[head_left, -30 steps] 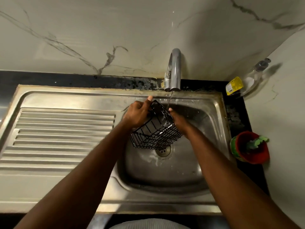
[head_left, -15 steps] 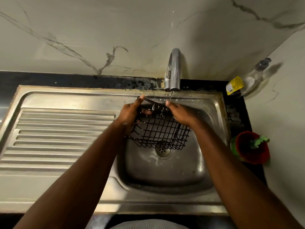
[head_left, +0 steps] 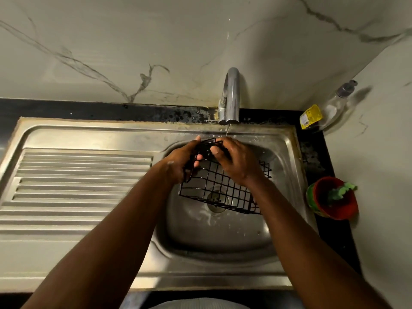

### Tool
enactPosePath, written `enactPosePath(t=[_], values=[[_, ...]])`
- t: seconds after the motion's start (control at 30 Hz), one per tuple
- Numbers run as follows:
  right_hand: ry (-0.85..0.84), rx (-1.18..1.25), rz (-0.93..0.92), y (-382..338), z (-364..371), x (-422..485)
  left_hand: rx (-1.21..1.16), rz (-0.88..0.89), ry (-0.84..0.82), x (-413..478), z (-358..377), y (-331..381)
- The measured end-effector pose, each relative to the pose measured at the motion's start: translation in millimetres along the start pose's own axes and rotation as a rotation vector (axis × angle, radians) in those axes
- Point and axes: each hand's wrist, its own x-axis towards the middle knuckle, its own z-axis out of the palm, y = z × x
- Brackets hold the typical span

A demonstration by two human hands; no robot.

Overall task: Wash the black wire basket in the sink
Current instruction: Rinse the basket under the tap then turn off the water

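Both hands on the black wire basket (head_left: 223, 190), held up over the basin of the sink (head_left: 89, 130), not resting on the bottom; basket tilted, open grid facing me, its lower edge hanging above the drain (head_left: 217, 200), upper edge up close under the tap (head_left: 231, 97); my left hand (head_left: 180, 161) grips the left end, fingers curled round the wires, thumb tip poking up past the top rim; my right hand (head_left: 238, 163) is clamped over the upper rim, thumb pressed flat on the near side, other fingers wrapped over the far side and hidden; the two hands nearly touch at the rim; thin water stream (head_left: 227, 131) runs from the tap spout down to the rim right at my right fingers; wet splashes and white suds streaks on the basin floor near the drain; ribbed drainboard (head_left: 78, 179) to the left of the basin; black counter (head_left: 66, 110) strip runs behind the sink, marble wall (head_left: 133, 41) above it; clear pump bottle (head_left: 334, 103) with a yellow label in the back right corner; red cup (head_left: 334, 201) on the counter right of the basin, green sponge (head_left: 341, 190) sticking out of it; whether the bottle stands or leans, cannot tell.
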Motion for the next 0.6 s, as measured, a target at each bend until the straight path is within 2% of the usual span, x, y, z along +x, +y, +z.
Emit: enactPosePath(t=[0.07,0.13,0.23,0.33,0.4,0.6], values=[[-0.089,0.003,0.072,21.6,-9.7,1.6,-0.019,-0.020,0.016,5.8,6.2,1.2],[-0.089,0.017,0.129,31.2,-9.4,-1.2,-0.018,-0.053,0.026,11.6,14.2,0.4],[0.024,0.049,0.218,23.3,0.2,-4.2,-0.015,-0.073,0.089,19.2,28.2,-2.9],[0.162,-0.051,0.254,7.8,13.6,-4.6,-0.010,-0.050,0.130,26.8,31.5,-4.2],[0.188,-0.108,0.267,0.1,21.4,-5.1,-0.004,-0.035,0.132,29.7,29.2,-3.9],[0.070,-0.208,0.275,-19.7,26.6,5.6,-0.076,-0.034,0.145,33.4,18.4,-1.2]])
